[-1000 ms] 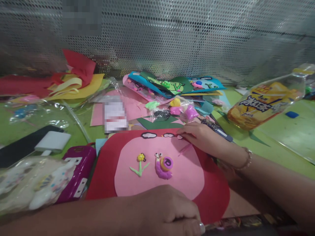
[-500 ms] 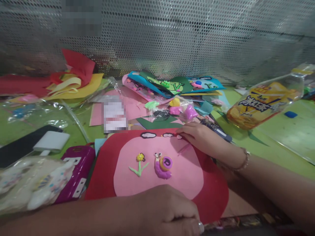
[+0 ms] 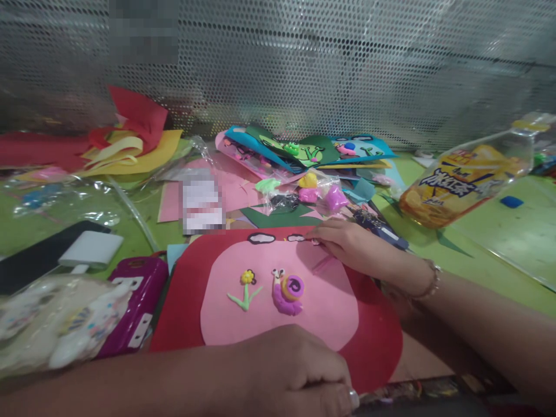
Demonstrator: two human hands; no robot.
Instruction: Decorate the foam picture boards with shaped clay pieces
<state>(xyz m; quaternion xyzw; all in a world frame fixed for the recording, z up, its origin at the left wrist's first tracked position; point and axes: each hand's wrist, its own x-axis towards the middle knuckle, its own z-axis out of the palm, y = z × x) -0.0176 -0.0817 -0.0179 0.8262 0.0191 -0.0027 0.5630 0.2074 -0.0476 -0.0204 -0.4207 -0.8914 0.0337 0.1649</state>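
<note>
A red paper sheet (image 3: 377, 347) lies in front of me with a rounded pink paper (image 3: 256, 330) on it. On the pink paper are a yellow clay flower (image 3: 248, 277) with a green stem and a purple clay snail (image 3: 289, 301). White clay clouds (image 3: 262, 238) with dark outlines line the top edge. My right hand (image 3: 351, 243) reaches to that edge, fingers together, tips at a small white clay piece; what they pinch is hidden. My left hand (image 3: 304, 370) rests closed over the sheet's lower edge, and whatever is inside it is hidden.
Bagged clay lumps (image 3: 308, 188) and a stack of decorated papers (image 3: 286, 147) lie behind the sheet. A drink bottle (image 3: 460, 179) lies tilted at right. At left are a purple case (image 3: 139, 289), a white charger (image 3: 91, 249) and a dark phone (image 3: 47, 255). A perforated metal panel (image 3: 278, 63) stands behind.
My right fingertips have shifted very slightly left along the sheet's top edge. My left hand stays in place, and the clay shapes look the same.
</note>
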